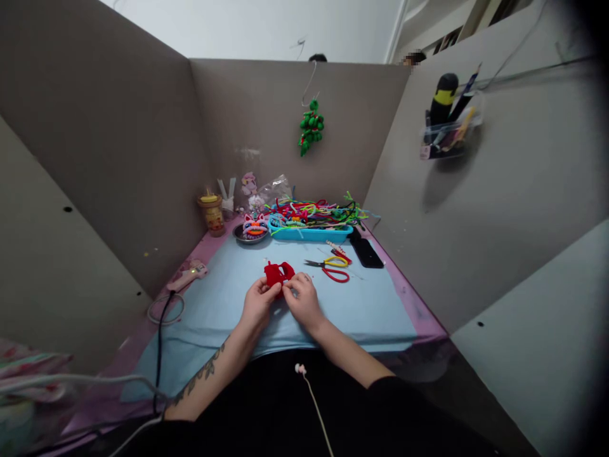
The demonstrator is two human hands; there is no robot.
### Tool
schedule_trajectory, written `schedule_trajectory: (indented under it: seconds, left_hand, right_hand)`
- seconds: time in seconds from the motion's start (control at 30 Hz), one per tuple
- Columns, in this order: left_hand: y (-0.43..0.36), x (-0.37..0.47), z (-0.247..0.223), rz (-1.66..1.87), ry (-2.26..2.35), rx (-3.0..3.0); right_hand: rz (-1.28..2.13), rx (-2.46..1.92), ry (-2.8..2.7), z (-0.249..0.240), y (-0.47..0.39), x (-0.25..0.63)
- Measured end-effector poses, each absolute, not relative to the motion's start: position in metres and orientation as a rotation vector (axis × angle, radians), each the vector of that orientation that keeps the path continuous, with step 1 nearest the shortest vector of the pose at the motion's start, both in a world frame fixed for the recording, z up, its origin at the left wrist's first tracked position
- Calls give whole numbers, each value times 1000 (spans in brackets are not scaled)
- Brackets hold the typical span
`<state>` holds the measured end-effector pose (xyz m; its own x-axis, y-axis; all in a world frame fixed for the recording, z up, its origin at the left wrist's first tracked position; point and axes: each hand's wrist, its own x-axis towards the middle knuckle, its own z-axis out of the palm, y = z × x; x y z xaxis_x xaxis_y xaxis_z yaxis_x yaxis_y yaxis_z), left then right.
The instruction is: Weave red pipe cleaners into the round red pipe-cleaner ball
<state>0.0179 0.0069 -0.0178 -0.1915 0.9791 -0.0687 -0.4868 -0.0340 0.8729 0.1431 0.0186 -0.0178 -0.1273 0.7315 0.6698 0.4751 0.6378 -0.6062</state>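
Above the blue cloth I hold a small red fuzzy craft piece (275,273) that has an opening in it. My left hand (259,301) is closed on its lower left side, thumb on top. The fingers of my right hand (303,298) pinch at its lower right edge, where a small pale bit shows; I cannot make out what that is. Just beyond my right hand lie scissors (328,263) with one yellow and one red handle, blades pointing left. Small red and beige pieces (340,254) rest beside them.
A blue tray (309,235) heaped with colourful pipe cleaners stands at the back, beside a metal bowl (250,238). A black phone (368,252) lies right, a pink glue gun (189,274) with a cord left. A drink cup (212,216) stands by the left partition.
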Motion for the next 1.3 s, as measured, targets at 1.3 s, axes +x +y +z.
schedule_trajectory:
  seconds: [1.3]
  left_hand:
    - [7,11,-31,1482,985,905]
  right_hand:
    - [543,-1042,-1630,-17,28,154]
